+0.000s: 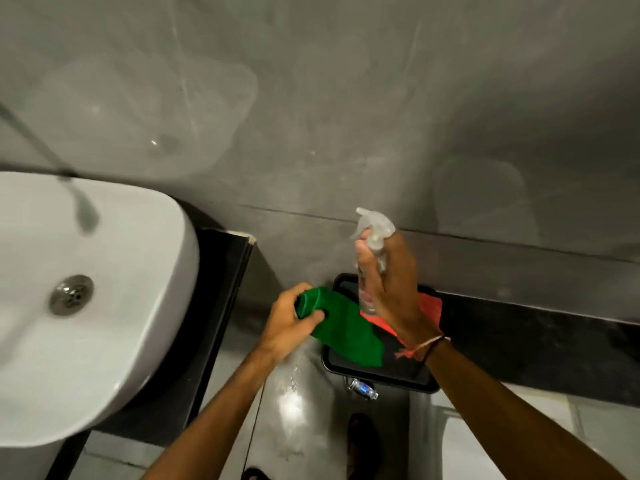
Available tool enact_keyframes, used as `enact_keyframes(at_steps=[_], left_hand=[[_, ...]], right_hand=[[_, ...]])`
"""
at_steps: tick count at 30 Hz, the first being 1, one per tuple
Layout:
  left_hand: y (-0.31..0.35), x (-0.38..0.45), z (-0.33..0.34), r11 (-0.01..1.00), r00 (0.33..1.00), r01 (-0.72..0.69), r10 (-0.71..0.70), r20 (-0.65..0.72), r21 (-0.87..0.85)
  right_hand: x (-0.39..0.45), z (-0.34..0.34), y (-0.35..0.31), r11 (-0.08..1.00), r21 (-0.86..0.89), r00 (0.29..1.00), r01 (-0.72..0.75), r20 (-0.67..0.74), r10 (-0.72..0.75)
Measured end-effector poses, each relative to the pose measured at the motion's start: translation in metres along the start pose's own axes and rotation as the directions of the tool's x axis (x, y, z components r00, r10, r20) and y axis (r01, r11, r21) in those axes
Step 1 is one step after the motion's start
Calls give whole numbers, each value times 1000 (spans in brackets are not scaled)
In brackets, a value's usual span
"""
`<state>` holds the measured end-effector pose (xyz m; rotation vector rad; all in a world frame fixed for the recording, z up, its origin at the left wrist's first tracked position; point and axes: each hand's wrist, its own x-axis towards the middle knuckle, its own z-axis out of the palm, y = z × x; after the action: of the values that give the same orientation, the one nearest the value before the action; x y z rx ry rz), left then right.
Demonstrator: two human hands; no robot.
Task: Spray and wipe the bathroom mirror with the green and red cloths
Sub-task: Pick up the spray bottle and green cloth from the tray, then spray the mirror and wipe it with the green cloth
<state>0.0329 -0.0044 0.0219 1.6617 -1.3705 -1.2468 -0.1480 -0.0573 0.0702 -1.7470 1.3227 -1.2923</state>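
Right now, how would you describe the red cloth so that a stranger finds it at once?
Look right of the white sink, at the black tray by the wall. The red cloth lies flat in it, partly behind the right hand. Unlike the green cloth, no hand holds it.

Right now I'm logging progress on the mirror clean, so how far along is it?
Early stage. Done: both tools are picked up. In hand: the left hand grips the green cloth, and the right hand holds the spray bottle upright. Left: the red cloth lies on the black tray, and no mirror is in view, so spraying and wiping look not yet done.
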Motion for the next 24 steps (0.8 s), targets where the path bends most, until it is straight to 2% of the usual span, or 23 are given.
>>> enact_keyframes(at_steps=[2, 4, 7, 8, 11, 15, 18, 24], left_hand=[[35, -3, -35, 989, 992, -67, 51, -119, -131], [79, -11, -74, 954, 959, -135, 58, -278, -267], [156, -26, -140, 763, 915, -298, 57, -400, -573], [182, -33, -162, 695, 902, -364, 95, -422, -620], [271, -61, -231, 607, 816, -558, 279, -505, -566], [370, -94, -299, 681, 723, -666, 488, -488, -305], [428, -120, -344, 693, 702, -690, 571, -426, -208], [475, -146, -385, 673, 679, -712, 586, -443, -200]], right_hand=[[16, -7, -45, 993, 22, 987, 119, -113, -116], [32, -15, -97, 986, 104, 981, 132, -155, -115], [59, -21, -176, 956, 237, 980, 172, -141, -141], [69, -23, -205, 939, 291, 981, 180, -125, -150], [99, -31, -298, 855, 470, 975, 222, -81, -209], [131, -40, -402, 780, 530, 926, 332, -26, -377], [150, -43, -470, 761, 479, 873, 438, -23, -487], [169, -38, -523, 758, 393, 836, 520, -52, -546]])
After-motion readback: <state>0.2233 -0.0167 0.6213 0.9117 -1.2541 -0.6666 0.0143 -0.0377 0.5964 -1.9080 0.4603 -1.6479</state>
